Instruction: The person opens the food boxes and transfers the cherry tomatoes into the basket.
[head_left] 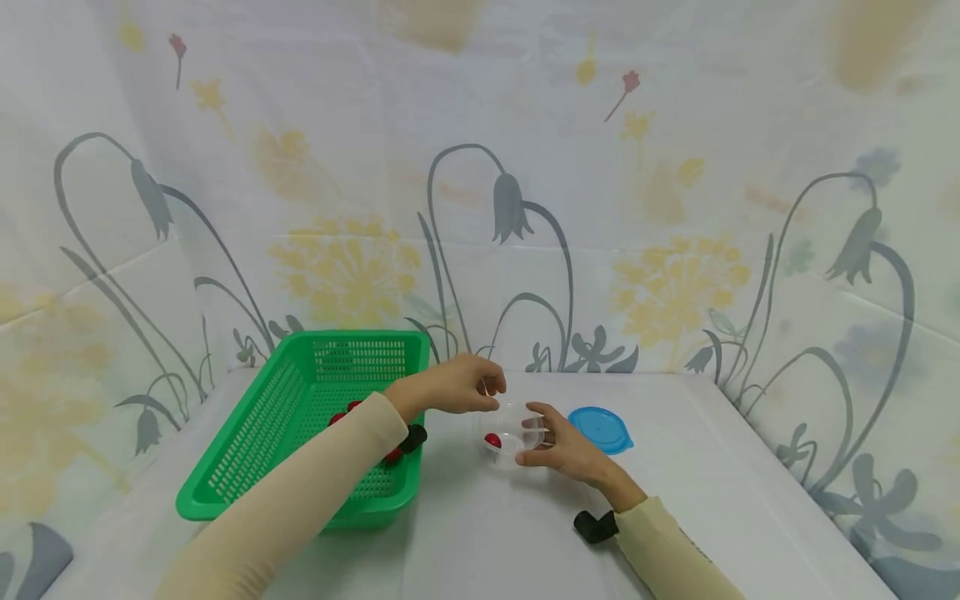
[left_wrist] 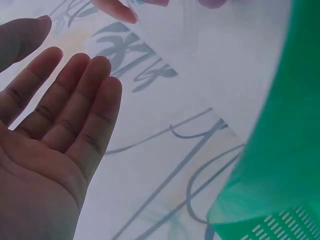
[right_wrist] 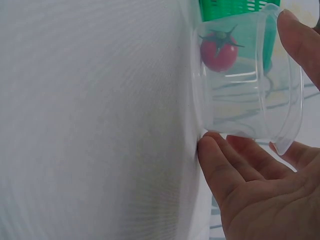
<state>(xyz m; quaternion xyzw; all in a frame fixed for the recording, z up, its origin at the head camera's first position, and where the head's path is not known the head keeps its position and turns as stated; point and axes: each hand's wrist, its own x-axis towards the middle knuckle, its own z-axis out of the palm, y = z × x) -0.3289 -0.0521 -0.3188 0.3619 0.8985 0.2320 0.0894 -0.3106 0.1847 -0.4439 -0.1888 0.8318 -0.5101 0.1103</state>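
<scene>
My right hand (head_left: 564,448) grips a transparent plastic container (right_wrist: 240,100) by its sides, the thumb at the rim and the fingers along the opposite wall. Inside it, on the bottom, lies one red cherry tomato (right_wrist: 219,52) with a green calyx. The container stands upright on the white table. Just above and left of it hovers my left hand (head_left: 459,385), apart from the tomato. In the left wrist view the palm and loosely bent fingers hold nothing. My left forearm reaches across a green basket (head_left: 197,507), covering part of it; several red tomatoes (head_left: 393,456) show inside.
A blue lid (head_left: 600,429) lies on the table just right and behind my right hand. The white table (head_left: 480,533) meets a flower-patterned cloth (head_left: 480,275) at the back and sides. The basket takes up the left of the table.
</scene>
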